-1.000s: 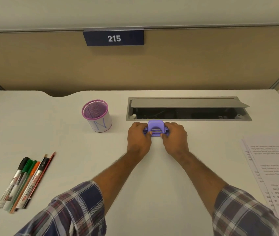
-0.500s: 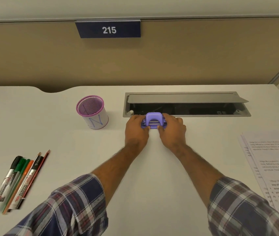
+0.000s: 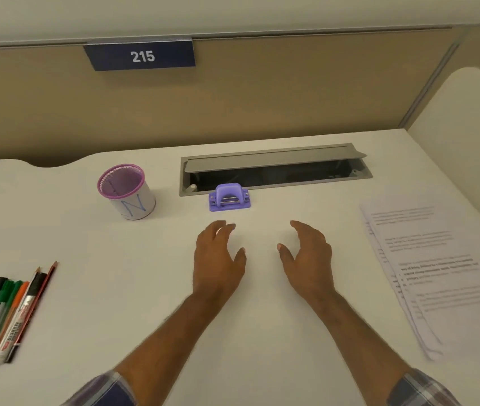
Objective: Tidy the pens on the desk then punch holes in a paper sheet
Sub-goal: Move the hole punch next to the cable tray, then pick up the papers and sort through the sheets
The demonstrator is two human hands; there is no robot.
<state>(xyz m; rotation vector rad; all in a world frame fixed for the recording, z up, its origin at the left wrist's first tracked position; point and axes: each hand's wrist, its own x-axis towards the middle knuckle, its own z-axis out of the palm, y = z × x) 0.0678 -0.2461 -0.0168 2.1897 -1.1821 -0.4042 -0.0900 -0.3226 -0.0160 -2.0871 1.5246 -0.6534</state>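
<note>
Hovering near the purple hole punch (image 3: pixel 229 198) (untouched), left hand (image 3: pixel 218 260) and right hand (image 3: pixel 309 256); each grip released.

White desk surface (image 3: pixel 116 288), grey recessed cable tray (image 3: pixel 274 183) with hinged flap raised at 12 o'clock, tan partition panel (image 3: pixel 262 106) behind desk, navy number plate (image 3: pixel 140 56) reading 215 at 11 o'clock on partition.

Purple hole punch (image 3: pixel 229 198), pink-rimmed white pen cup (image 3: pixel 126 191), navy sign (image 3: pixel 140 56), plaid sleeves (image 3: pixel 424 389).
</note>
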